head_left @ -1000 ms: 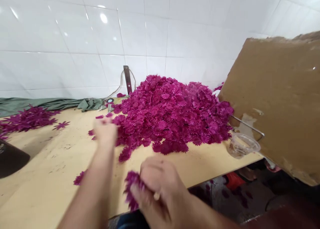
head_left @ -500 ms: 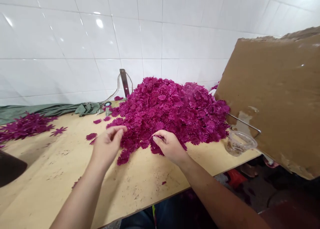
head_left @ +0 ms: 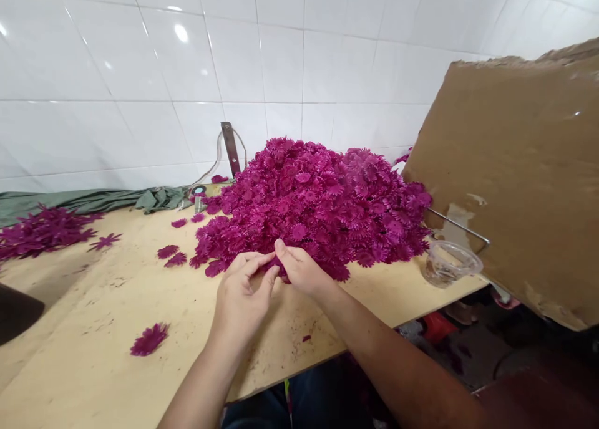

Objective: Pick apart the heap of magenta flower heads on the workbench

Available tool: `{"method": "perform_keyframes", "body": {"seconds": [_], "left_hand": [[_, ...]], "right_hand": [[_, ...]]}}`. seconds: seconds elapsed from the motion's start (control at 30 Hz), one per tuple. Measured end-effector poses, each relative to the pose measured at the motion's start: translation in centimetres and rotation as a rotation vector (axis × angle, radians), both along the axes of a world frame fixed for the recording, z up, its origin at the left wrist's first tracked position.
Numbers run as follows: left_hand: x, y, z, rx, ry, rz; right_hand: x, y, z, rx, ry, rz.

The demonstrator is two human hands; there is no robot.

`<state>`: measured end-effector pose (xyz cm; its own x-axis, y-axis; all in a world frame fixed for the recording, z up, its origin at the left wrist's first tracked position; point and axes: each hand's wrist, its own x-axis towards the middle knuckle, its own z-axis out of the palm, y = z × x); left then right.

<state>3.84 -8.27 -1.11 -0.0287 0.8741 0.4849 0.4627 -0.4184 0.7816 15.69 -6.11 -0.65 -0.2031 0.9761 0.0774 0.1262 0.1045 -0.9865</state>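
My left hand (head_left: 243, 292) and my right hand (head_left: 299, 268) meet at the front edge of a big heap of magenta artificial flower heads (head_left: 322, 211). Both are closed, fingertips touching, around a magenta flower head (head_left: 277, 267). Fingers cover most of that piece, so only a little of it shows. A single flower head (head_left: 150, 340) lies on the tabletop left of my left forearm. A few more loose ones (head_left: 175, 259) lie left of the heap.
Star-shaped magenta petal pieces (head_left: 47, 229) are piled at the far left beside a green cloth (head_left: 103, 201). A brown cardboard sheet (head_left: 510, 186) leans at right, by a clear plastic cup (head_left: 452, 265) and metal rod (head_left: 461, 226). White tiles (head_left: 281, 55) back the wooden table (head_left: 93, 329).
My left hand has moved right to meet my right hand, which has shifted slightly left. The lone flower head at left, mostly hidden behind my forearm before, is now uncovered.
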Motion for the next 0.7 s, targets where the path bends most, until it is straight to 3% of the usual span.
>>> {"method": "perform_keyframes", "body": {"seconds": [0.1, 0.23, 0.43, 0.57, 0.7], "left_hand": [[-0.7, 0.4, 0.1, -0.046, 0.004, -0.011], [-1.2, 0.5, 0.8, -0.164, -0.056, -0.012], [-0.5, 0.6, 1.3, -0.282, -0.377, 0.008], [-0.3, 1.1, 1.4, -0.33, -0.683, 0.015], [-0.9, 0.8, 2.0, -0.354, -0.621, -0.043]], "right_hand": [[0.2, -0.2, 0.0, -0.06, 0.103, 0.11], [0.7, -0.6, 0.3, -0.011, 0.021, 0.207], [0.2, -0.7, 0.5, 0.196, -0.177, 0.066], [-0.8, -1.1, 0.9, 0.256, -0.132, 0.032], [-1.0, -1.1, 1.1, 0.261, -0.088, 0.042]]}}
